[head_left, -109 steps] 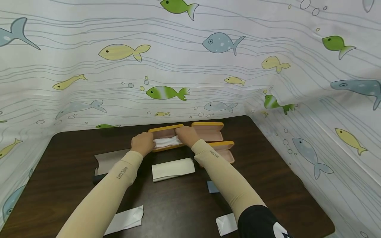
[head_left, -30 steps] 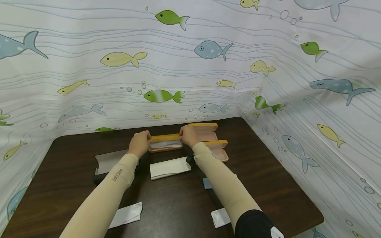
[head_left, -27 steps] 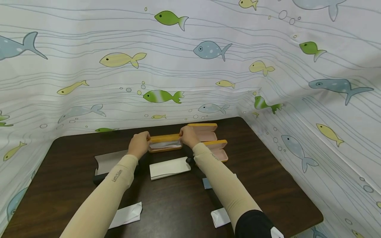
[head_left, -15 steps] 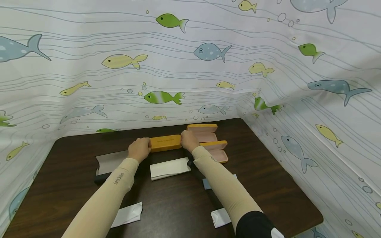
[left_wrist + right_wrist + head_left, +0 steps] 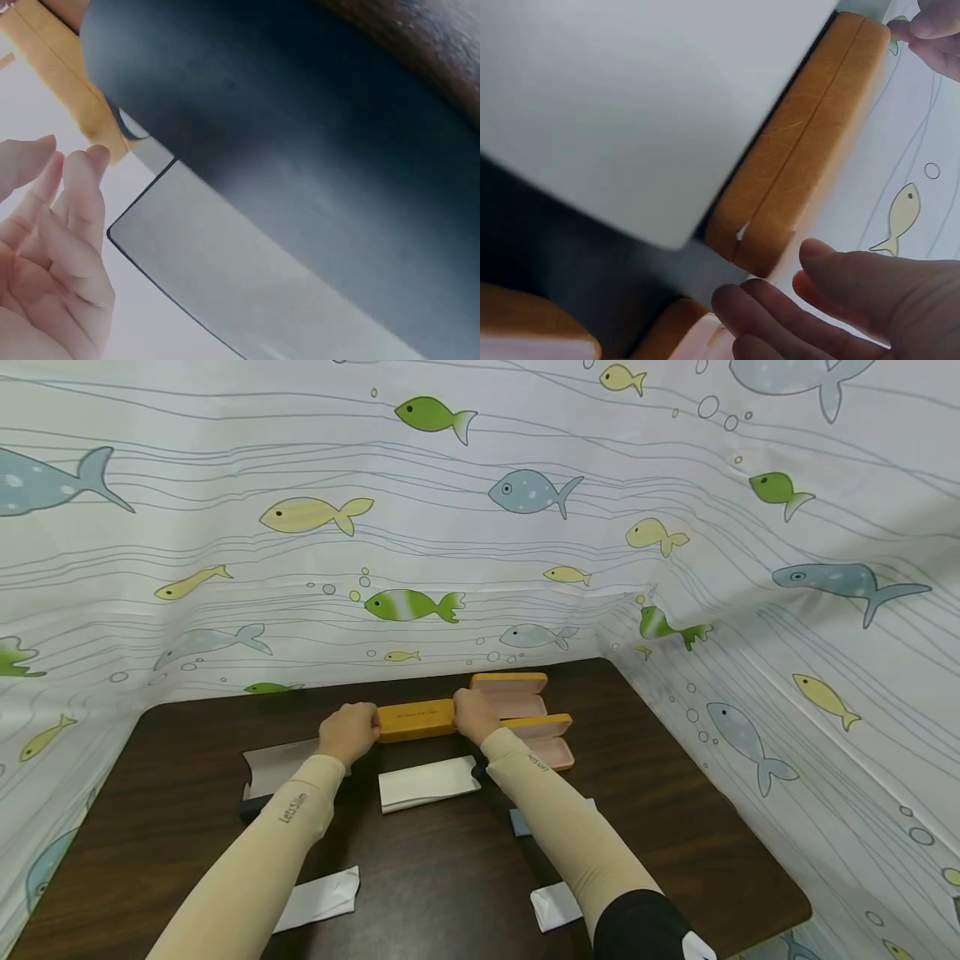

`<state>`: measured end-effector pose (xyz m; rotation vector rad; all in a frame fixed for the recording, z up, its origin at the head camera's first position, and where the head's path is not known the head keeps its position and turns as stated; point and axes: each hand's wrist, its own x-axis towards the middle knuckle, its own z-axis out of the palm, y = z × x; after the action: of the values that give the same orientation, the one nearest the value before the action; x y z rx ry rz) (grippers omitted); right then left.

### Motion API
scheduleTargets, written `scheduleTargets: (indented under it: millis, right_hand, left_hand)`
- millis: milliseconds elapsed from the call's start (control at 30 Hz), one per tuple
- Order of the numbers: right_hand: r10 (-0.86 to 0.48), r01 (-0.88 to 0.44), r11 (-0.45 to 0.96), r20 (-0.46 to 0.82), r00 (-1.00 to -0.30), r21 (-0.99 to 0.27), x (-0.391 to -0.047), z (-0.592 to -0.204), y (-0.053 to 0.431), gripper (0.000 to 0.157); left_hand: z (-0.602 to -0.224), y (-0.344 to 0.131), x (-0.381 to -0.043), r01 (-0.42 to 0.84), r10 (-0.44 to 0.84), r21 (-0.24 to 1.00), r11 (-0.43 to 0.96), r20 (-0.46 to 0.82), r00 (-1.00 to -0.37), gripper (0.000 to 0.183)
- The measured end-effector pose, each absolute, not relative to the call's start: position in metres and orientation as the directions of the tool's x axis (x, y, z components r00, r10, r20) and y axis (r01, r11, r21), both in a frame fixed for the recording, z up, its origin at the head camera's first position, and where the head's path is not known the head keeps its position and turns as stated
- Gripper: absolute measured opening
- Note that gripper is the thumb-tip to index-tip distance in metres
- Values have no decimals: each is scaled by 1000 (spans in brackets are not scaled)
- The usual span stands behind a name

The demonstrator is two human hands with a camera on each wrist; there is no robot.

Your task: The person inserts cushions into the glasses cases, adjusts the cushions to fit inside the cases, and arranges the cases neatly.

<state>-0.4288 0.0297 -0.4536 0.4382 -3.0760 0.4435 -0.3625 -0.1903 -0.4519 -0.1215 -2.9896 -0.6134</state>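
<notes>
An orange hard case, like a glasses case (image 5: pixel 417 721), lies with its lid down near the table's far edge. My left hand (image 5: pixel 349 735) is at its left end, and my right hand (image 5: pixel 476 714) is at its right end. In the left wrist view, the left hand (image 5: pixel 56 255) has loosely bent fingers, their tips close to the case's corner (image 5: pixel 112 146). The right wrist view shows my right hand (image 5: pixel 855 300) with thumb and fingers spread apart beside the end of the case (image 5: pixel 802 142). A small white bit shows at the seam.
Two more orange cases (image 5: pixel 517 706) (image 5: pixel 553 752) stand open to the right. A cream folded piece (image 5: pixel 427 783) lies in front. A grey-lined dark object (image 5: pixel 279 768) is at left. Nearer are white wrapped pieces (image 5: pixel 322 897) (image 5: pixel 555 906) and a blue piece (image 5: pixel 519 822).
The orange case stood open with white cloth inside; its lid has swung down and shut, hiding the cloth. Both hands have stayed at its ends. The head view has shifted slightly.
</notes>
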Motion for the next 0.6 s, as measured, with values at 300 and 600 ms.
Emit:
scheduleTargets:
  millis: [300,600]
  right_hand:
    - [-348,-377,914,186,-919,-153,-415,-448,28,8]
    - [-423,-449,875,164,-891,-181,-388,-437,25,11]
  left_hand:
    - [-452,-199,-354,79,51,400,913,80,-995,13]
    - [-442,-207,-331,136,108,394,909,94,-990,15]
